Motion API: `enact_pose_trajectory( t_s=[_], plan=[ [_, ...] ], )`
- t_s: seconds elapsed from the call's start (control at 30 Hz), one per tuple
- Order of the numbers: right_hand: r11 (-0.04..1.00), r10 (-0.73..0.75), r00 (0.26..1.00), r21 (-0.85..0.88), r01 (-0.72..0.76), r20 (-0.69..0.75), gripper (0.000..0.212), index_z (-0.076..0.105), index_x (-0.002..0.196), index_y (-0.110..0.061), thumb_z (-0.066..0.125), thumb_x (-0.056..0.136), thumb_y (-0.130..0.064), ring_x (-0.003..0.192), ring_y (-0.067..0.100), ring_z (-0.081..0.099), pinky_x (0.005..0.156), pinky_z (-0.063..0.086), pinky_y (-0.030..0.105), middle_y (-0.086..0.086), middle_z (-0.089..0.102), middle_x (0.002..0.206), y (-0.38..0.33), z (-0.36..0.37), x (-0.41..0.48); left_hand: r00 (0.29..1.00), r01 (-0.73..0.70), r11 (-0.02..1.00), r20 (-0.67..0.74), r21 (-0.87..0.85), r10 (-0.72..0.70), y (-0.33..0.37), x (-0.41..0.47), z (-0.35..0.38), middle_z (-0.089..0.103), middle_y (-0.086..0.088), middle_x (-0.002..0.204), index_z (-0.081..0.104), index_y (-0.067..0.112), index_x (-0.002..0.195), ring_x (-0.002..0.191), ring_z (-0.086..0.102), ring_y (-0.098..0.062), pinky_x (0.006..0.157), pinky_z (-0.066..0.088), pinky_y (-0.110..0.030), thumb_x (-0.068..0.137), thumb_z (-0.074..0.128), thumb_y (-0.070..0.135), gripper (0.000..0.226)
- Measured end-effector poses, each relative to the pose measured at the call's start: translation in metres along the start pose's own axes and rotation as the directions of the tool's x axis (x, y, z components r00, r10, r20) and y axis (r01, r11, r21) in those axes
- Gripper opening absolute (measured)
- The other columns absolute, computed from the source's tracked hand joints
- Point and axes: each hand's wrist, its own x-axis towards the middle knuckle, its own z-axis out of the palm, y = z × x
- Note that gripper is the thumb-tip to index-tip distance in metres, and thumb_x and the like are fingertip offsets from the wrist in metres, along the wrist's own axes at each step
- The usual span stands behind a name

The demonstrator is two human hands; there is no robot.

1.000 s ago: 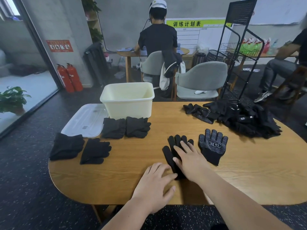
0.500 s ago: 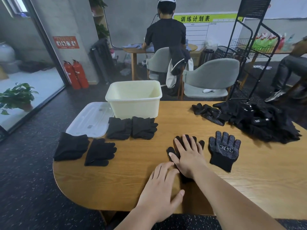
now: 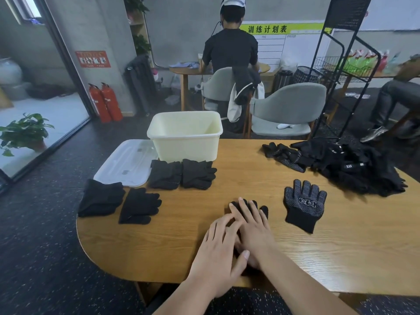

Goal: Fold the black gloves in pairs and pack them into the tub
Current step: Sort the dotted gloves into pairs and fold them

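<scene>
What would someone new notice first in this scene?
The left hand and right hand press flat on a black glove at the table's near edge, a dotted glove beside them. Beyond sit a cream tub, folded bundles, and a glove heap far right.

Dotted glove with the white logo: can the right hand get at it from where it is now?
Probably yes. The right hand lies flat on a black glove just beside the dotted glove, with only bare table between them and nothing lying on top of it.
</scene>
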Motion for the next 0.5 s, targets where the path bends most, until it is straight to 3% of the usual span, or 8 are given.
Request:
enact_pose_trajectory(
  t_s=[0.07, 0.13, 0.17, 0.23, 0.27, 0.37, 0.5],
  plan=[
    [0.982, -0.006, 0.984, 0.186, 0.040, -0.180, 0.063, 0.016, 0.167, -0.034, 0.033, 0.108, -0.047, 0.161, 0.021, -0.010, 0.132, 0.005, 0.043, -0.005, -0.007, 0.175, 0.007, 0.000, -0.006, 1.000, 0.023, 1.000, -0.014, 0.009, -0.023, -0.001, -0.001, 0.001, 0.008, 0.013, 0.171, 0.018, 0.031, 0.165, 0.158, 0.005, -0.007, 0.129, 0.015, -0.032, 0.108, 0.030, 0.058, 0.064],
    [0.952, 0.044, 0.938, 0.299, 0.065, -0.344, 0.048, 0.048, 0.153, -0.030, 0.040, 0.108, -0.043, 0.156, 0.021, 0.023, 0.127, 0.027, 0.040, -0.007, 0.030, 0.168, 0.018, -0.001, -0.018, 0.999, 0.047, 0.999, -0.009, 0.020, -0.047, -0.002, -0.002, 0.003, 0.018, 0.012, 0.166, 0.019, 0.031, 0.164, 0.154, 0.015, -0.006, 0.128, 0.021, -0.033, 0.108, 0.028, 0.059, 0.063],
    [0.951, 0.059, 0.919, 0.301, 0.067, -0.390, 0.039, 0.059, 0.142, -0.029, 0.046, 0.106, -0.039, 0.146, 0.019, 0.039, 0.119, 0.038, 0.038, -0.008, 0.044, 0.156, 0.024, 0.000, -0.025, 0.998, 0.061, 0.998, 0.007, 0.021, -0.061, -0.003, -0.001, 0.003, 0.024, 0.013, 0.162, 0.021, 0.031, 0.162, 0.150, 0.020, -0.006, 0.126, 0.024, -0.034, 0.108, 0.029, 0.059, 0.062],
    [0.975, 0.009, 0.920, 0.208, 0.079, -0.393, 0.030, 0.066, 0.126, -0.029, 0.052, 0.102, -0.041, 0.127, 0.016, 0.053, 0.103, 0.049, 0.033, -0.011, 0.052, 0.136, 0.037, 0.003, -0.038, 0.996, 0.073, 0.997, 0.046, 0.040, -0.075, -0.003, 0.003, 0.005, 0.032, 0.015, 0.154, 0.028, 0.033, 0.158, 0.145, 0.025, -0.005, 0.124, 0.026, -0.035, 0.104, 0.034, 0.059, 0.060],
    [0.984, -0.038, 0.933, 0.147, 0.096, -0.357, 0.034, 0.065, 0.128, -0.030, 0.050, 0.102, -0.047, 0.126, 0.015, 0.053, 0.103, 0.050, 0.033, -0.012, 0.051, 0.136, 0.044, 0.006, -0.043, 0.996, 0.064, 0.996, 0.058, 0.064, -0.068, -0.003, 0.005, 0.005, 0.033, 0.015, 0.152, 0.033, 0.033, 0.156, 0.145, 0.025, -0.006, 0.124, 0.027, -0.035, 0.103, 0.035, 0.059, 0.059],
    [0.990, -0.113, 0.950, 0.053, 0.134, -0.291, 0.050, 0.055, 0.144, -0.034, 0.042, 0.104, -0.062, 0.149, 0.015, 0.035, 0.121, 0.036, 0.039, -0.013, 0.040, 0.157, 0.062, 0.013, -0.055, 0.996, 0.057, 0.992, 0.062, 0.109, -0.064, -0.002, 0.007, 0.007, 0.032, 0.016, 0.148, 0.044, 0.031, 0.151, 0.143, 0.024, -0.006, 0.124, 0.026, -0.033, 0.102, 0.036, 0.060, 0.057],
    [0.994, -0.090, 0.955, 0.041, 0.106, -0.283, 0.055, 0.047, 0.151, -0.040, 0.029, 0.106, -0.065, 0.157, 0.011, 0.022, 0.126, 0.027, 0.039, -0.018, 0.030, 0.165, 0.065, 0.015, -0.068, 0.996, 0.076, 0.990, 0.041, 0.119, -0.081, -0.004, 0.006, 0.009, 0.031, 0.018, 0.153, 0.045, 0.034, 0.154, 0.149, 0.022, -0.007, 0.128, 0.020, -0.034, 0.103, 0.032, 0.062, 0.060]
  ],
)
